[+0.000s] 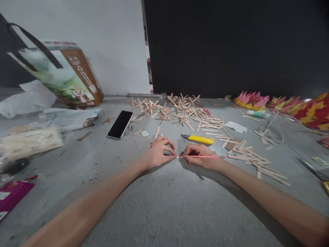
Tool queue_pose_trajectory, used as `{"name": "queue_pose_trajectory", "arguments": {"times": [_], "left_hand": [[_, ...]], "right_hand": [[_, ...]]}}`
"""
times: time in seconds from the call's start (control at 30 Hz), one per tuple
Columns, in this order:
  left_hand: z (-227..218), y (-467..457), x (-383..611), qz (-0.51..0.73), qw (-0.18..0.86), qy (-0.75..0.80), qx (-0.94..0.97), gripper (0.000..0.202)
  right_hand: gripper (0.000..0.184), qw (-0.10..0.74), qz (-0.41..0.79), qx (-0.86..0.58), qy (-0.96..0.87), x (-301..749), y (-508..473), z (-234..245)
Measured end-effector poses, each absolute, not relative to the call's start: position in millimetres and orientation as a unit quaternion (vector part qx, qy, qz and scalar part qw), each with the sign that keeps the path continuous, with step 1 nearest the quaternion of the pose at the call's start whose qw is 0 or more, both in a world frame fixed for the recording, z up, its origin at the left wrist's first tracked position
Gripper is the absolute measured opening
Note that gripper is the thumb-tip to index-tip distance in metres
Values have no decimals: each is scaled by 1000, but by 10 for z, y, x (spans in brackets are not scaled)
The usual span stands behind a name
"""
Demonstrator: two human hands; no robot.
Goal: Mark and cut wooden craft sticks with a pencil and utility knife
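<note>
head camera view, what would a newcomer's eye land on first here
Probably the yellow cutter, bright against the grey table, just beyond the right hand, which holds a pink pencil. Next might come the jumble of crossed wooden sticks at the back middle and the spiky red, yellow and pink shapes at the far right. The large printed bag also stands out at the back left.

- Grey, speckled counter (154, 206), bearing a yellow cutter (202, 139)
- Beyond the cutter: a spread of crossed wooden sticks (183, 119)
- Right of it: loose flat sticks (257, 155), a white scrap (235, 127), pink folded-paper petals (253, 100)
- Left of it: a phone (120, 124); farther left, a printed carrier bag (86, 77) and purple packet (16, 193)
</note>
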State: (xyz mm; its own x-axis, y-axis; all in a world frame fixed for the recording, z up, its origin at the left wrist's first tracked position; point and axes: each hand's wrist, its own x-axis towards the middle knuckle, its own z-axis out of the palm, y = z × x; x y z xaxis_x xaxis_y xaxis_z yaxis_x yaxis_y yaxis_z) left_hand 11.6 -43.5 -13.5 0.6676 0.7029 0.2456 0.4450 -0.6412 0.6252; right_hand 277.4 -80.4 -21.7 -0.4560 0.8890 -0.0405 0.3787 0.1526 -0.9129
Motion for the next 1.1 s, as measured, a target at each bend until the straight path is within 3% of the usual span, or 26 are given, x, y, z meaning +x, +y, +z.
{"name": "queue_pose_trajectory", "arguments": {"times": [0.3,1.1], "left_hand": [[-134,-438,115,239,261,334,873,9],[-157,-430,103,241,261,334,873,12]], "right_hand": [[20,274,479,-430,-714,2792,-784,-246],[30,273,495,-414,-713,2768,-794,-190]]}}
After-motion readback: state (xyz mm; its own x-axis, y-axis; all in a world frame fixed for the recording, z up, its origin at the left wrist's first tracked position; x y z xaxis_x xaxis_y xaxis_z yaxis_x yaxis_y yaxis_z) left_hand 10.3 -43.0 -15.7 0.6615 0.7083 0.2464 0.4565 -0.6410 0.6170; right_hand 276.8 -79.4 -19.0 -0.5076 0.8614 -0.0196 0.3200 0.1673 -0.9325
